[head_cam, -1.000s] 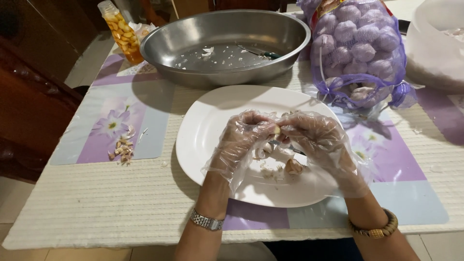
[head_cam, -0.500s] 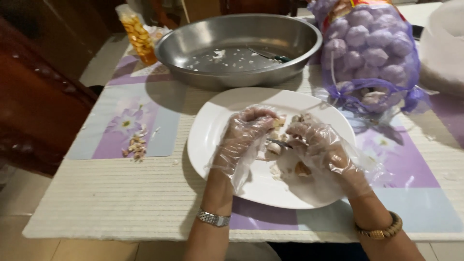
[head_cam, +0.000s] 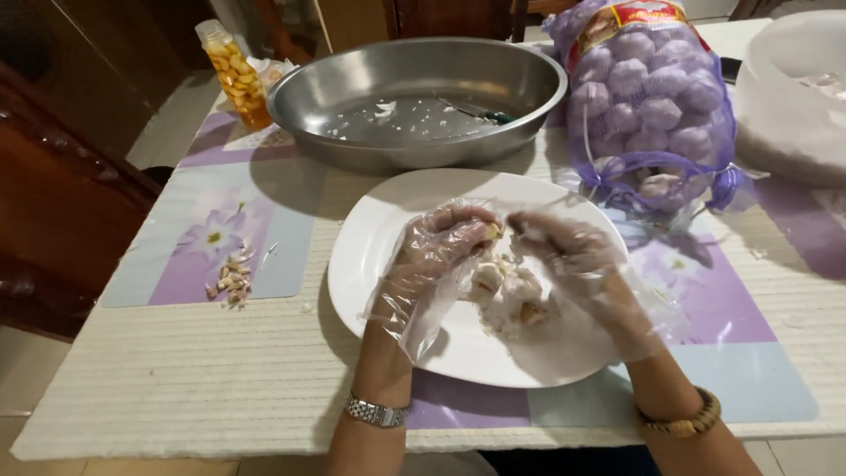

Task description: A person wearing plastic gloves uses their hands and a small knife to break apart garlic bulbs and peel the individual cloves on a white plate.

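While both of my hands hover over the white plate (head_cam: 370, 264), I have the left hand (head_cam: 436, 256) pinched shut on a garlic clove (head_cam: 490, 233) at its fingertips, and the right hand (head_cam: 573, 260) curled narrow just beside it; whether it grips anything I cannot tell. Both wear loose clear plastic gloves. Under them on the plate lies a small heap of loose cloves (head_cam: 511, 295) with skins. I judge the work barely begun: the purple net bag of garlic bulbs (head_cam: 652, 106), far right, looks nearly full, while the steel basin (head_cam: 414, 97) beyond the plate holds only scattered papery scraps. A little pile of bits (head_cam: 231, 280) sits on the left placemat (head_cam: 211, 238).
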